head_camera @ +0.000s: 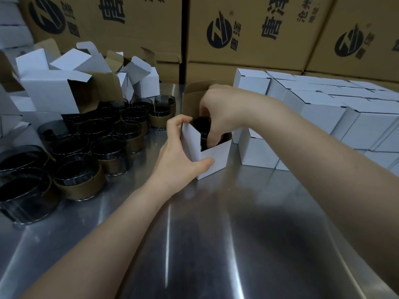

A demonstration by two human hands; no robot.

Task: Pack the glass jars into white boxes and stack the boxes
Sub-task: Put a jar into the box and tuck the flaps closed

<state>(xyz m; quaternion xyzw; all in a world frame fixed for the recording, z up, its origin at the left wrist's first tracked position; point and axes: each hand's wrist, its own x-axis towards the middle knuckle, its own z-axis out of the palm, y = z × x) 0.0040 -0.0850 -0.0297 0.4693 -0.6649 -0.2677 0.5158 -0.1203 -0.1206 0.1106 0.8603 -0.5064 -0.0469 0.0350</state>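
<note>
Two bare forearms reach in from the near edge over a stainless-steel table [216, 234]. The left hand [181, 152] grips the open white box [212, 156] at its left corner: thumb laid across the near face, fingers hooked over the top edge. The right hand [218, 111] comes from above with its fingers curled round a glass jar [201, 126] and reaching down into the box mouth.

The jar is partly inside the box, its upper part showing above the near wall. Its axis is close to vertical, mouth upward. The glass is dark and smoky, nearly black in this light; whether it carries a paper band cannot be told.

The box stands upright on the table with one corner turned toward the camera. Its lid flap [195, 89] stands raised at the back, showing a brown inner side.

To the left, loose jars [97, 137] stand upright in a close cluster, each of dark glass with a brown paper band round its lower half. Behind them lie empty white boxes [58, 89] with flaps open, piled unevenly. To the right, closed white boxes [323, 108] are stacked in rows, the nearest just beside the open box. Brown printed cartons [248, 29] form the back wall.
</note>
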